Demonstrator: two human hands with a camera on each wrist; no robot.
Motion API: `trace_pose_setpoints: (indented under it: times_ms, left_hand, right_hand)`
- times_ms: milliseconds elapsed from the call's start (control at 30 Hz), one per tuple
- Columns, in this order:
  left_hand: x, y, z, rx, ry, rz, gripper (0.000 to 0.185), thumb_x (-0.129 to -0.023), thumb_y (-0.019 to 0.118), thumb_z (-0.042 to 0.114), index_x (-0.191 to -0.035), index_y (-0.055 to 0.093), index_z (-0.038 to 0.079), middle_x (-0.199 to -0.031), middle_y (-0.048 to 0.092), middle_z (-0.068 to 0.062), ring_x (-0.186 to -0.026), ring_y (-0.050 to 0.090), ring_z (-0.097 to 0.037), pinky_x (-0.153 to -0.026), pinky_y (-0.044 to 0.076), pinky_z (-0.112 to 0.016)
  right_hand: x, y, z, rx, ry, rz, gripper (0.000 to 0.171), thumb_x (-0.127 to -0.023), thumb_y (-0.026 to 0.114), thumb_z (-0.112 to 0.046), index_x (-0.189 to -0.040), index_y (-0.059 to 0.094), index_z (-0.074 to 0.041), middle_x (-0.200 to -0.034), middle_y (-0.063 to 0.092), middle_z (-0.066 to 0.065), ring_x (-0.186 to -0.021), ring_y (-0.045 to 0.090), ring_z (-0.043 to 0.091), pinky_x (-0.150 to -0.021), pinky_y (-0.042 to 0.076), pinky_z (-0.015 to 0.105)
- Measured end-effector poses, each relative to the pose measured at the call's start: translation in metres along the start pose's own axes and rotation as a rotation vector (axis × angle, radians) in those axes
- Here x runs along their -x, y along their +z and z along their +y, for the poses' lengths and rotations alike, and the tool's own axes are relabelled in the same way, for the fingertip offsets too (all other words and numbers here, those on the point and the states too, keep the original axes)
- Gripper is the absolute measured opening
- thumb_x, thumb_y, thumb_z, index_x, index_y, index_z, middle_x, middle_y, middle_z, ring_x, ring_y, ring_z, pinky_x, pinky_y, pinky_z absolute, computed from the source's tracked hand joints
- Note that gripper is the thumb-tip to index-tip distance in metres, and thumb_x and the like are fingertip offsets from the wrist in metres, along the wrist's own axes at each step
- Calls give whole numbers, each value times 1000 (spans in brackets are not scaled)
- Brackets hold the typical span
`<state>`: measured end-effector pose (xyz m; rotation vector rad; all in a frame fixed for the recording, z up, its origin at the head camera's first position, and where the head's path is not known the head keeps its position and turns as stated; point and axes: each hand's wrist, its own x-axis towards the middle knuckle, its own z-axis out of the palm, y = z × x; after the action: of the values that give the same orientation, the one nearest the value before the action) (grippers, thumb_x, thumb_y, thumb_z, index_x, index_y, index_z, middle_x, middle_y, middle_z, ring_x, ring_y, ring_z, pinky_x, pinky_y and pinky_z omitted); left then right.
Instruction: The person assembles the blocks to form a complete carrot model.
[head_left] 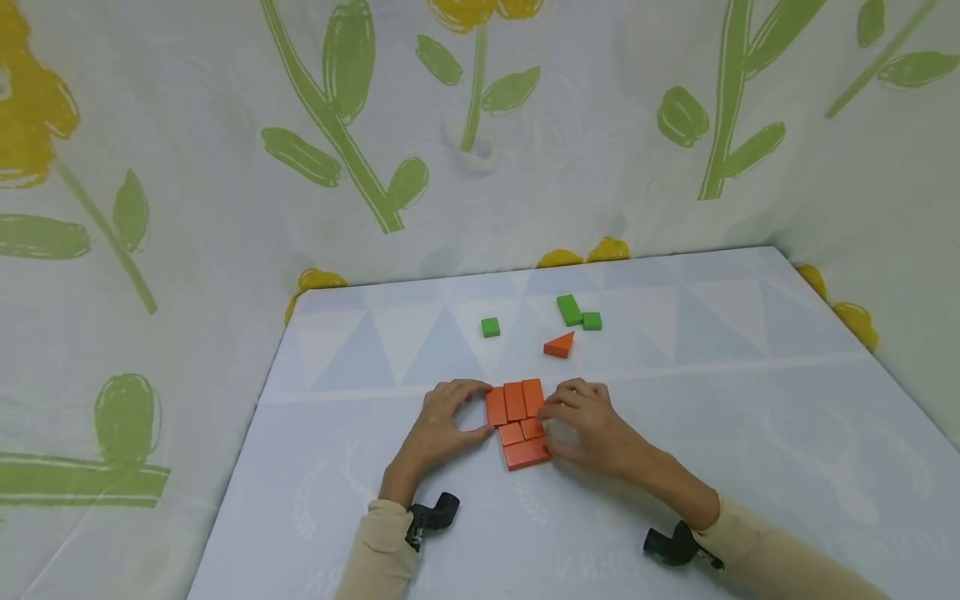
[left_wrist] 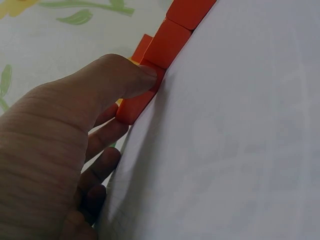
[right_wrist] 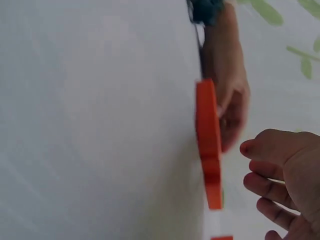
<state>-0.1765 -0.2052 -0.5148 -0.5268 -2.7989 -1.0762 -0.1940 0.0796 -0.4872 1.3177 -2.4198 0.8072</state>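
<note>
Several orange-red wooden blocks lie together on the table: three rectangles side by side at the back, two small squares before them, and one crosswise rectangle in front. My left hand pinches the leftmost back block, index fingertip at its far end and thumb at its near end. In the left wrist view, the thumb presses a block's side. My right hand is at the group's right side, fingers bent and partly covering that edge. The right wrist view has its fingers loosely curved, apart from the blocks.
Behind the group lie an orange triangular block, a small green block, a green rectangular block and another small green block. A pale patterned cloth covers the table. A flowered curtain hangs along its back and sides.
</note>
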Motion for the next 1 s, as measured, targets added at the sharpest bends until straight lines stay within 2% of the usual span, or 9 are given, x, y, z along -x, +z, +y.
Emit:
trace_pose_setpoints:
  times_ms: [233, 500, 667, 833, 1000]
  left_hand:
    - [1, 0, 0, 0, -18, -13, 54, -84, 78, 40, -133, 61, 26, -134, 58, 8, -119, 49, -16, -104, 33, -47]
    - [0, 1, 0, -2, -10, -15, 54, -84, 78, 40, -134, 61, 27, -135, 57, 9, -121, 48, -15, -105, 33, -46]
    - [1, 0, -2, -6, -1, -17, 54, -85, 77, 40, -134, 61, 25, -136, 57, 9, -122, 48, -15, -106, 32, -45]
    - [1, 1, -2, -2, 7, -8, 54, -84, 78, 39, -133, 62, 23, -135, 58, 9, -120, 49, -16, -103, 33, -46]
    - [0, 0, -2, -17, -3, -23, 55, -85, 77, 41, -135, 61, 25, -136, 57, 9, -121, 48, -15, -104, 33, -44]
  right_hand:
    - [-27, -23, 34, 82, 181, -6, 33, -80, 85, -16, -110, 72, -10, -112, 67, 3, -114, 49, 26, -88, 32, 51]
    - [-44, -29, 74, 113, 319, -98, 43, -84, 81, -19, -123, 68, -7, -125, 63, 11, -124, 43, 32, -95, 29, 55]
    - [-48, -25, 91, 106, 343, -139, 45, -85, 81, -22, -126, 67, -8, -129, 62, 10, -125, 41, 32, -93, 28, 54]
    - [-47, -22, 98, 97, 329, -115, 36, -86, 80, -23, -118, 70, -8, -124, 65, 9, -121, 43, 31, -92, 28, 54]
    - [-46, -24, 95, 78, 337, -85, 34, -84, 82, -23, -113, 71, -9, -121, 65, 8, -121, 43, 30, -91, 27, 52]
